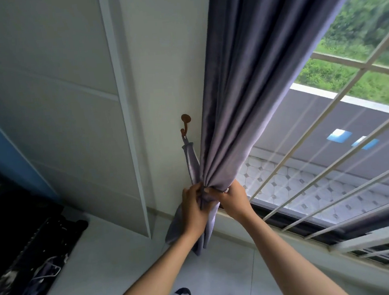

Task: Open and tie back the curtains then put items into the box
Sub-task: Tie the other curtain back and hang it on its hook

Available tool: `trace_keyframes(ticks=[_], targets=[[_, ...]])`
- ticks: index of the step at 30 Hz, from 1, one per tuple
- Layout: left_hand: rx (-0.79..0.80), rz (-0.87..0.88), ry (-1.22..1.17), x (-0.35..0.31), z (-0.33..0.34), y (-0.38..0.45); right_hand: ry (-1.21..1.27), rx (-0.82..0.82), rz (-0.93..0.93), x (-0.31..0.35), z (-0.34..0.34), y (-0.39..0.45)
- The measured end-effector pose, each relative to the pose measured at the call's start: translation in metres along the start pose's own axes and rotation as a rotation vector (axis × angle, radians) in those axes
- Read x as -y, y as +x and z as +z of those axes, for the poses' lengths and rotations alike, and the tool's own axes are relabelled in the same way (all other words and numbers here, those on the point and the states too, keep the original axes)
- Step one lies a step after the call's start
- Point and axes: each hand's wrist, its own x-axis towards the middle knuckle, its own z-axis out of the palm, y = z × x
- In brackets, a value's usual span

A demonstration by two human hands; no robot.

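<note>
Your left hand (194, 208) and right hand (232, 198) are both clenched around the gathered curtain (243, 96), fingers curled into the bunch just below where the folds converge. The tieback (191, 161), a strip of the same cloth, hangs from the wall hook (185, 124) and runs down into your left-hand grip.

Risks: the fabric looks smooth, heavy and slightly sheened; loosen either grip and the pleats will likely spill back across the window grille (332, 170). Pull hard on the tieback and its loop may slip off the small, rounded hook. A band wrapped too loosely would let the bundle sag.

The curtain is purple-grey with deep soft folds, against a flat painted wall. No box is visible in this view.
</note>
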Motion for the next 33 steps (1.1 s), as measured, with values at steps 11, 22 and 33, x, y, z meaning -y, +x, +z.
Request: trace_keyframes(ticks=[11, 22, 33], targets=[[0.073, -0.087, 0.104, -0.048, -0.023, 0.048, -0.026, 0.003, -0.041, 0.001, -0.001, -0.001], [0.413, -0.362, -0.053, -0.058, -0.018, 0.086, 0.125, 0.073, -0.016, -0.006, -0.011, 0.005], [0.196, -0.319, -0.338, -0.045, -0.033, 0.096, 0.179, 0.046, -0.03, -0.005, -0.001, 0.007]])
